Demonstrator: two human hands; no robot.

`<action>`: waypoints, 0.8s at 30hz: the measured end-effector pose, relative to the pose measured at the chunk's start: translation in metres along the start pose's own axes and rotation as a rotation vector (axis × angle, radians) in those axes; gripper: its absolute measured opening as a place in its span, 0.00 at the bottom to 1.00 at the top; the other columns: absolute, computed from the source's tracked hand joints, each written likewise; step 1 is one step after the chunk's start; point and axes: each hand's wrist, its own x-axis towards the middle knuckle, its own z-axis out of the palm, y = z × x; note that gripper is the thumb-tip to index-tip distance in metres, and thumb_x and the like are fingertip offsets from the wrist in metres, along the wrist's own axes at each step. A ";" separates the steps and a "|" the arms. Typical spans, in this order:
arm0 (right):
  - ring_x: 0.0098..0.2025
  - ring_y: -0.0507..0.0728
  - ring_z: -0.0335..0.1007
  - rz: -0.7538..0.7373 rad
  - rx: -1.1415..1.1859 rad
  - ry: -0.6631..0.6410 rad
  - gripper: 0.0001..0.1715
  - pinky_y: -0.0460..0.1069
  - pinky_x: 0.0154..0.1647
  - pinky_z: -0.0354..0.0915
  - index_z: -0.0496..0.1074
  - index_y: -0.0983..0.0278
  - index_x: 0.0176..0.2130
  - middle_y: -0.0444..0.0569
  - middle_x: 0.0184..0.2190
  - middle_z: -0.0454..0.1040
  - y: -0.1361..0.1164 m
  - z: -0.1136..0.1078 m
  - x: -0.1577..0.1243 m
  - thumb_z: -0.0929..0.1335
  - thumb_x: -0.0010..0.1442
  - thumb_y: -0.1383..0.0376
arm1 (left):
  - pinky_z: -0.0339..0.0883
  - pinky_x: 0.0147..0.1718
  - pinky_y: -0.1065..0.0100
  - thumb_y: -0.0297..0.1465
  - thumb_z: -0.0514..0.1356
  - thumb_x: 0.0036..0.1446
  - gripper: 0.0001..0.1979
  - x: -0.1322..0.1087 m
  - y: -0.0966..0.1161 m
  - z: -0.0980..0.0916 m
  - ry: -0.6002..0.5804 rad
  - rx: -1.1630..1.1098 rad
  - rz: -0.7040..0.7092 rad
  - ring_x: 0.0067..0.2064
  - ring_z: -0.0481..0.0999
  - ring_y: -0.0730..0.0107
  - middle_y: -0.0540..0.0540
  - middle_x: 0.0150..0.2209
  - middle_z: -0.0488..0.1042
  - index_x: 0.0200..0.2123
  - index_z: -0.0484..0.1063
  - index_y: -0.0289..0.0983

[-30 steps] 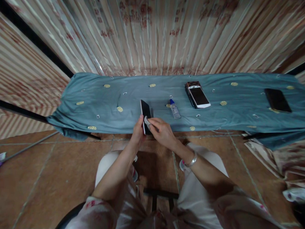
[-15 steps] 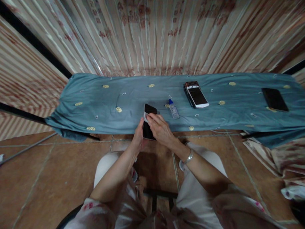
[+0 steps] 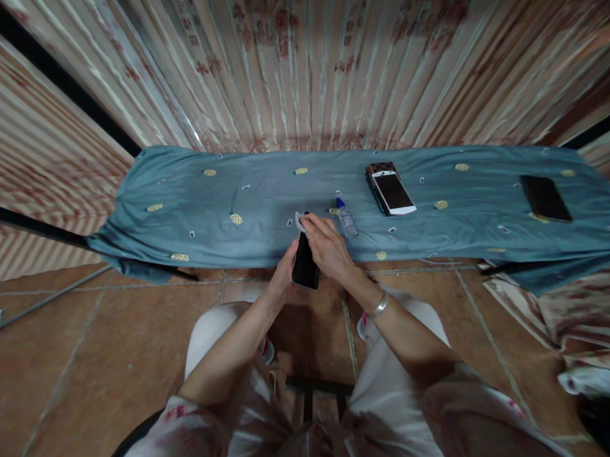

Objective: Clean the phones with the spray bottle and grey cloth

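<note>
My left hand (image 3: 285, 270) is closed around the left edge of a black smartphone (image 3: 305, 263), which is tilted over the table's front edge. My right hand (image 3: 328, 248) presses a small whitish cloth (image 3: 299, 221) against the phone's upper end, fingers pinched on it. Part of the phone's far end is hidden under the cloth and fingers. Just beyond my right hand lies a small clear bottle with a blue cap (image 3: 346, 218).
A teal cloth (image 3: 194, 202) with yellow motifs covers the narrow table. A white-framed phone (image 3: 394, 192) rests on a dark stack at the right of centre. Another dark phone (image 3: 546, 198) lies far right. A pleated curtain (image 3: 289, 69) hangs behind the table.
The phone has shifted slightly right and towards me, and is turned a little. My right hand and the cloth have slid to the phone's far end.
</note>
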 end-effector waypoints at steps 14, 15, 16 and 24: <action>0.58 0.64 0.62 0.059 -0.032 0.012 0.26 0.62 0.62 0.61 0.68 0.67 0.60 0.59 0.57 0.70 0.016 0.004 0.000 0.55 0.68 0.69 | 0.74 0.46 0.56 0.42 0.56 0.63 0.17 0.001 0.016 -0.009 0.026 -0.017 0.007 0.45 0.80 0.55 0.43 0.38 0.81 0.42 0.77 0.36; 0.57 0.64 0.62 0.051 -0.039 0.017 0.26 0.62 0.62 0.62 0.68 0.67 0.60 0.58 0.57 0.70 0.014 0.004 0.000 0.55 0.68 0.69 | 0.73 0.47 0.57 0.42 0.55 0.63 0.17 0.002 0.016 -0.009 0.030 -0.022 0.018 0.45 0.80 0.56 0.43 0.37 0.82 0.42 0.77 0.36; 0.57 0.63 0.62 0.039 -0.045 0.019 0.26 0.61 0.62 0.62 0.68 0.67 0.60 0.58 0.57 0.70 0.013 0.005 0.000 0.55 0.68 0.69 | 0.73 0.47 0.58 0.41 0.54 0.64 0.17 0.003 0.017 -0.009 0.044 -0.035 0.026 0.45 0.80 0.57 0.43 0.36 0.82 0.41 0.77 0.35; 0.58 0.62 0.63 -0.078 -0.019 -0.052 0.26 0.61 0.61 0.64 0.67 0.68 0.61 0.57 0.58 0.70 -0.010 0.013 -0.011 0.55 0.68 0.71 | 0.71 0.46 0.68 0.35 0.52 0.66 0.17 0.015 0.020 -0.016 0.148 -0.168 0.046 0.36 0.80 0.68 0.47 0.30 0.80 0.36 0.78 0.33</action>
